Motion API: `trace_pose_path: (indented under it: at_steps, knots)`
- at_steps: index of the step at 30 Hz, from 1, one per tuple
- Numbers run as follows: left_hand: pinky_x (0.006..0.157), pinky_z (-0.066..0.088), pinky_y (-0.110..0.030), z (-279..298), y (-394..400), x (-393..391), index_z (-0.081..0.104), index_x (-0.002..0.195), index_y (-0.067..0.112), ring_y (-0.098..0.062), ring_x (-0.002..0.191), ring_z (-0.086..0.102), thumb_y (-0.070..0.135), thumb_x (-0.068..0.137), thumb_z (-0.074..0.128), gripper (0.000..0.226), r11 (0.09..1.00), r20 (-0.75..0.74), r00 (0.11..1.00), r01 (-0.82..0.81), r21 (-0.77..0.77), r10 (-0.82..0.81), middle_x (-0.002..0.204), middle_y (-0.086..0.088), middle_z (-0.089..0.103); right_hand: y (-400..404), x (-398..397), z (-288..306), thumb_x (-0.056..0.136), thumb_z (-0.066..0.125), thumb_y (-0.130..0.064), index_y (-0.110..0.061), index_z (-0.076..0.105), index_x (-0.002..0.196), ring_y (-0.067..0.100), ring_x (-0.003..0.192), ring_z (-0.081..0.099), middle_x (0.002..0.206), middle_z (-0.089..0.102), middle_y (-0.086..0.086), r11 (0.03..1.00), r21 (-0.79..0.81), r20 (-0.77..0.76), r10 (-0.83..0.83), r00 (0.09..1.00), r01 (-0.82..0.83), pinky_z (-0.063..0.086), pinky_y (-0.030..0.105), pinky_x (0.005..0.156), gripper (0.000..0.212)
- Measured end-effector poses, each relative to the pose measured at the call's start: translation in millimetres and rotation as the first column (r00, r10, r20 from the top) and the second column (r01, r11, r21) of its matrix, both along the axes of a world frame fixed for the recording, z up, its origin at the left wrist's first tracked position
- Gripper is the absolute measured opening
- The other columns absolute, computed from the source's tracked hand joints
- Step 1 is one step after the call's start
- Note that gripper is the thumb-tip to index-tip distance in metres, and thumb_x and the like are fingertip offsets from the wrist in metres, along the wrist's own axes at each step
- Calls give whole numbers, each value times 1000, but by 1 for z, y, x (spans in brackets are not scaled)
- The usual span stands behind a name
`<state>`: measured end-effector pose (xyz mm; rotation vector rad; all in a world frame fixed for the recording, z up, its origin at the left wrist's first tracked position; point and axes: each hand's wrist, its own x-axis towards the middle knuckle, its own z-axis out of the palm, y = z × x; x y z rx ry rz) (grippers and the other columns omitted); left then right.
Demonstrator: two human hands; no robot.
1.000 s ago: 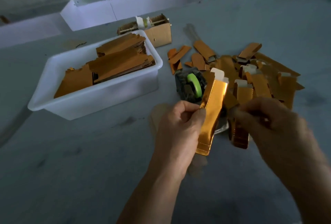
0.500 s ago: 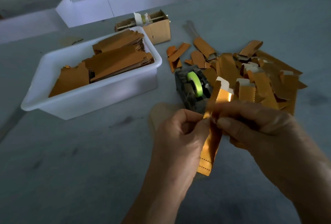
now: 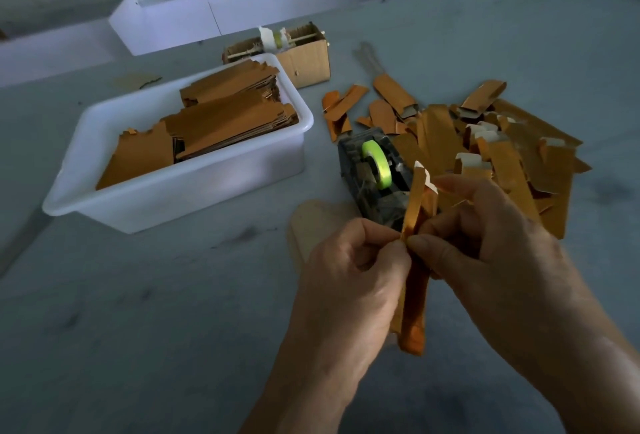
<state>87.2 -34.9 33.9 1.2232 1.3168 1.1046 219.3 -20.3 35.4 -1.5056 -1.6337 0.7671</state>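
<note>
A long, narrow gold-foil carton blank [image 3: 414, 298] stands nearly upright between both hands, its white tab at the top. My left hand [image 3: 349, 270] pinches its left edge at mid-height with thumb and forefinger. My right hand [image 3: 491, 253] grips it from the right, thumb pressed against the fold and fingers curled behind. Just beyond the hands sits a dark tape dispenser [image 3: 372, 173] with a green tape roll. To its right lies a loose pile of gold cartons [image 3: 491, 142].
A white plastic tub [image 3: 194, 187] at the left holds stacked flat gold blanks. A small cardboard box [image 3: 304, 55] stands behind it. A white tray [image 3: 207, 21] runs along the back of the grey table [image 3: 138, 312].
My right hand came in from the right and took hold of the carton. The carton turned edge-on and is squeezed narrower between both hands.
</note>
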Motion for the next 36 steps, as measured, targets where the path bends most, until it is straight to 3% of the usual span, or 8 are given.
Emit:
trace_pose_path:
  at_steps: [8, 18, 24, 26, 29, 32, 34, 36]
  knots:
    - [50, 43, -18, -2, -1, -1, 66, 70, 18, -5, 50, 52, 31, 89, 61, 23, 999, -57, 998, -8, 41, 10, 53, 7, 57, -5, -2, -1, 76, 72, -26, -30, 50, 117, -16, 74, 56, 66, 64, -15, 999, -6, 66, -42, 997, 43, 38, -4, 58, 47]
    - [48, 42, -12, -9, -8, 7, 66, 67, 19, 1, 48, 55, 22, 88, 61, 22, 996, 35, 996, -75, -55, 77, 53, 7, 61, -8, -3, 13, 81, 67, -24, -25, 40, 125, -1, 67, 56, 71, 58, -11, 997, -82, 238, 30, 971, -11, 45, 12, 55, 52]
    - [45, 42, -21, -7, -11, 2, 67, 68, 20, -5, 47, 51, 28, 87, 63, 20, 994, 10, 994, -109, -13, 109, 53, 4, 57, -8, -3, 20, 54, 51, -70, -33, 30, 101, 9, 64, 56, 73, 54, -11, 993, -89, 395, -35, 918, 76, 44, 24, 53, 63]
    - [49, 52, -31, -3, -11, -1, 68, 74, 22, -18, 53, 60, 41, 85, 66, 22, 993, 14, 994, -112, 34, 112, 58, -1, 62, -7, -1, 17, 46, 44, -71, -34, 37, 98, 1, 61, 55, 70, 55, -13, 997, -59, 316, -37, 948, 59, 40, 17, 51, 64]
    - [57, 54, -60, 1, -12, 0, 67, 81, 25, -44, 67, 64, 46, 80, 60, 23, 991, -4, 993, -114, 67, 115, 71, -14, 68, -4, 0, 9, 44, 51, -66, -37, 52, 92, -3, 73, 62, 76, 65, -15, 992, -117, -43, 37, 998, -42, 41, 13, 59, 56]
    - [58, 54, -37, -1, -12, -3, 67, 78, 24, -21, 66, 65, 47, 85, 62, 25, 986, -73, 990, -110, 126, 120, 71, -4, 67, -5, -2, 1, 41, 61, -57, -34, 63, 86, -3, 80, 64, 85, 69, -20, 969, -200, -409, 54, 911, -147, 44, 23, 69, 51]
    - [59, 48, -21, -1, -12, -6, 69, 75, 19, -11, 67, 63, 40, 83, 63, 24, 993, -71, 993, -90, 78, 96, 72, -2, 67, -5, -3, -2, 46, 65, -50, -36, 66, 87, 3, 80, 66, 85, 71, -12, 969, -184, -490, 56, 870, -166, 47, 25, 72, 43]
    - [63, 50, -24, -3, -10, -9, 72, 78, 11, -16, 70, 65, 35, 79, 71, 24, 998, 97, 994, -42, -52, 47, 76, -10, 70, -4, -3, -3, 52, 66, -41, -34, 68, 86, 8, 78, 68, 82, 72, -6, 961, -185, -546, 73, 835, -205, 51, 24, 68, 34]
